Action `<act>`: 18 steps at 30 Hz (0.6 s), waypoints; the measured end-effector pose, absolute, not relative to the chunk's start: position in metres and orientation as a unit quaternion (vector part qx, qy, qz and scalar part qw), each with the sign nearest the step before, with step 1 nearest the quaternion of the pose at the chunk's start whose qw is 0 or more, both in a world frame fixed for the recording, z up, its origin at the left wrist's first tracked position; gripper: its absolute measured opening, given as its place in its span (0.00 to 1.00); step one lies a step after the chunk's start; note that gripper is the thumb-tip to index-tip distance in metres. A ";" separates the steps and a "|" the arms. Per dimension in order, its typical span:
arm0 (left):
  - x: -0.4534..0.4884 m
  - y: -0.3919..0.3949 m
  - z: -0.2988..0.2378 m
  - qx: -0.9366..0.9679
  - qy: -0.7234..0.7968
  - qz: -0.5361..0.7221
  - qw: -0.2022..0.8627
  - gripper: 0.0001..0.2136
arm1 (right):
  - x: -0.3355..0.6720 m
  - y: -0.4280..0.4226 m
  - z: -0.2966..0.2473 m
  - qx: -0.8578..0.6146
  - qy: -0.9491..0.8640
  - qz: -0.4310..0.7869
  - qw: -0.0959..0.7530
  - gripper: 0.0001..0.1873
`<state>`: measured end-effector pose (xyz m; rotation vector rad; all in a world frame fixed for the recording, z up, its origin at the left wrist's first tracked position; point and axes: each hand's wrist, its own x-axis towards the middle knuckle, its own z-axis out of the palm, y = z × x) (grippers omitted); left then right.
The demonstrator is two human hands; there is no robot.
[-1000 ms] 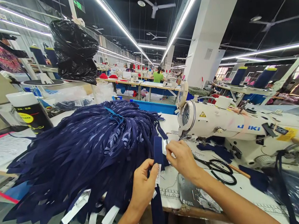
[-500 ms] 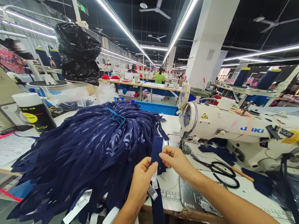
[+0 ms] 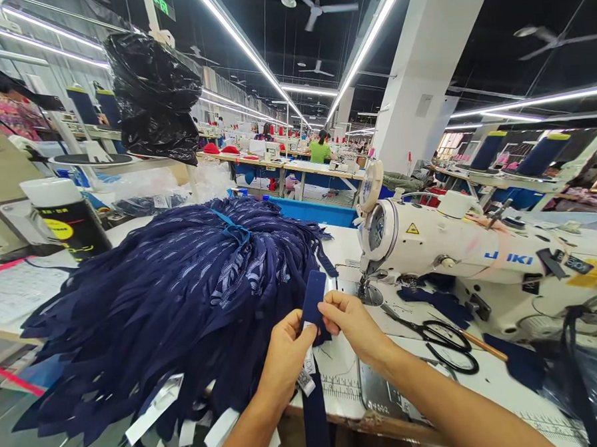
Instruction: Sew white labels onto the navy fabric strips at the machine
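A navy fabric strip (image 3: 312,296) is pinched between both hands, just in front of the sewing machine. My left hand (image 3: 284,354) grips its left edge with thumb and fingers, and a white printed label (image 3: 306,376) hangs beneath that thumb. On the other edge, my right hand (image 3: 351,321) closes its thumb and fingertips on the strip. The lower part of the strip drops past the table's front edge. Close to my left hand lies a big bundle of navy strips (image 3: 182,289), tied with a blue band (image 3: 231,228). The sewing machine's needle area (image 3: 366,290) is beyond my right hand.
Black-handled scissors (image 3: 447,339) lie right of my right hand, beside the white sewing machine (image 3: 439,236). A spray can (image 3: 71,222) stands at the left. A dark phone-like slab (image 3: 380,386) rests on the table's front. Co-workers sit further back.
The view has shifted very slightly. Both hands keep the same pinch on the fabric strip, and the label under my left thumb has turned a little.
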<state>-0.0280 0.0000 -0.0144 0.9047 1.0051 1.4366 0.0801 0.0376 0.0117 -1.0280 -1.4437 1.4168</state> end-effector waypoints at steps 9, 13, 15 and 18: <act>-0.029 0.001 -0.014 0.380 0.416 0.594 0.573 0.06 | 0.082 0.042 0.004 -0.409 -0.563 0.577 0.427 0.11; -0.026 0.003 -0.019 0.363 0.428 0.606 0.563 0.07 | 0.080 0.040 0.005 -0.412 -0.564 0.573 0.428 0.12; -0.026 0.005 -0.022 0.347 0.437 0.620 0.552 0.09 | 0.079 0.039 0.006 -0.412 -0.567 0.574 0.424 0.12; -0.026 0.007 -0.022 0.322 0.453 0.629 0.544 0.15 | 0.078 0.037 0.006 -0.412 -0.572 0.574 0.417 0.13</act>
